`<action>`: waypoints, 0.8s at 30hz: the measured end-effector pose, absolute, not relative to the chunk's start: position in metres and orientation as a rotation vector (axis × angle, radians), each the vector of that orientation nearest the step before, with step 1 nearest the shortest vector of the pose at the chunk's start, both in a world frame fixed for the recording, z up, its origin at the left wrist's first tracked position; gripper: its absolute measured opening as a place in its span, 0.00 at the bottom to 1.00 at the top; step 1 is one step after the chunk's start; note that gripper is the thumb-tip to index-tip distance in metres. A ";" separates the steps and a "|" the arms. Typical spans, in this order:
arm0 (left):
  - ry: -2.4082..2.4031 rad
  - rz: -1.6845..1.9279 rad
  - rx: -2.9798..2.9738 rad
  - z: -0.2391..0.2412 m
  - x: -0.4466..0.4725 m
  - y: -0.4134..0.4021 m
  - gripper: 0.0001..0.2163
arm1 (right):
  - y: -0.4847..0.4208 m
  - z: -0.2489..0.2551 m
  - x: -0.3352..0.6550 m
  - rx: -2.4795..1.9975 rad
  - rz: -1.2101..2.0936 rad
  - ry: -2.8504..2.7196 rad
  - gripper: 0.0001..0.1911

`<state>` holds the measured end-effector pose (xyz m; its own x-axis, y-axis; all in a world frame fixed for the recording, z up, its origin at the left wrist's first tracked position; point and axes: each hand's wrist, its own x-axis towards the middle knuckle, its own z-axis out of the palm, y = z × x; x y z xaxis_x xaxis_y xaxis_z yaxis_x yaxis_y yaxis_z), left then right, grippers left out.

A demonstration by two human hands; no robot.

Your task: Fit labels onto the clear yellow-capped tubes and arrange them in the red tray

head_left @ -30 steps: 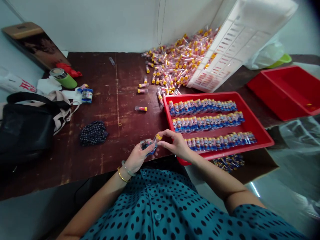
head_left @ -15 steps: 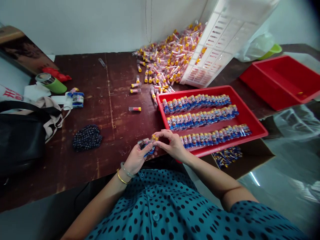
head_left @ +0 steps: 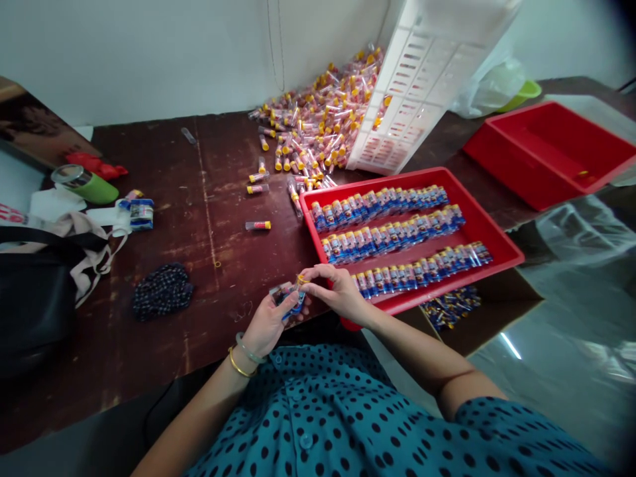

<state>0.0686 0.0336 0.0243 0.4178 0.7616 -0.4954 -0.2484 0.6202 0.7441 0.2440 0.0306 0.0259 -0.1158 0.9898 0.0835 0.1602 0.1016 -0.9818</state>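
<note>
Head view: the left hand (head_left: 268, 319) had its grip closed around a small clear plastic tube with a yellow cap (head_left: 291, 296), with something blue and label-like bunched round it. The right hand (head_left: 338, 291) was pinching the capped end with its fingertips. The tube was held up off the dark brown wooden tabletop (head_left: 223, 258), about over its near edge and just left of the shallow red plastic tray (head_left: 503, 242), which held three rows of blue-labelled tubes. My read is that the label was mid-way through going onto the tube. The next move would need a gentle set-down at the left end of the nearest row, just beside the right hand. There was plenty of bare tabletop to the left, out to the dark spotted fabric pouch (head_left: 161, 291). The tray's near corner looked to poke past the tabletop edge, so I'd avoid bumping it. The heap of loose yellow-capped tubes (head_left: 318, 126) sat well apart at the back, against the tipped white plastic crate (head_left: 422, 79).
</note>
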 end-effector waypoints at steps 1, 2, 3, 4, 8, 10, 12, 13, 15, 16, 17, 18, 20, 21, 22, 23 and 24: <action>0.947 0.690 0.642 0.025 0.069 0.034 0.18 | 0.033 0.028 0.246 -1.176 1.199 -1.398 0.10; 0.963 0.692 0.654 0.026 0.069 0.036 0.19 | 0.037 0.030 0.251 -1.152 1.238 -1.334 0.11; 0.983 0.685 0.676 0.027 0.069 0.037 0.20 | 0.044 0.031 0.260 -1.142 1.239 -1.272 0.12; 1.006 0.692 0.710 0.028 0.069 0.039 0.19 | 0.054 0.031 0.273 -1.152 1.198 -1.224 0.13; 1.082 0.723 0.760 0.024 0.064 0.047 0.20 | 0.116 0.038 0.371 -1.463 0.756 -1.198 0.19; 1.116 0.733 0.736 0.020 0.061 0.050 0.22 | 0.148 0.047 0.433 -1.716 0.529 -1.185 0.22; 1.147 0.729 0.709 0.017 0.057 0.051 0.23 | 0.171 0.054 0.486 -1.837 0.434 -1.155 0.21; 1.159 0.722 0.699 0.015 0.056 0.051 0.22 | 0.180 0.056 0.506 -1.897 0.403 -1.148 0.20; 1.175 0.717 0.682 0.009 0.054 0.050 0.21 | 0.190 0.054 0.533 -2.013 0.363 -1.156 0.16; 1.180 0.718 0.674 0.006 0.054 0.050 0.21 | 0.193 0.052 0.540 -2.066 0.354 -1.168 0.14; 1.185 0.727 0.665 0.002 0.053 0.050 0.21 | 0.196 0.049 0.543 -2.114 0.350 -1.183 0.13; 1.191 0.741 0.654 -0.001 0.053 0.051 0.21 | 0.198 0.046 0.544 -2.155 0.347 -1.198 0.12; 1.196 0.756 0.637 -0.005 0.052 0.052 0.21 | 0.201 0.040 0.542 -2.214 0.332 -1.227 0.13; 1.195 0.762 0.634 -0.006 0.052 0.052 0.21 | 0.201 0.039 0.540 -2.232 0.315 -1.239 0.13; 1.189 0.763 0.634 -0.005 0.051 0.053 0.20 | 0.202 0.039 0.538 -2.241 0.293 -1.251 0.13; 1.175 0.757 0.636 -0.003 0.049 0.053 0.20 | 0.202 0.040 0.536 -2.242 0.270 -1.265 0.13; 1.161 0.757 0.636 0.000 0.048 0.053 0.20 | 0.203 0.042 0.533 -2.234 0.249 -1.282 0.14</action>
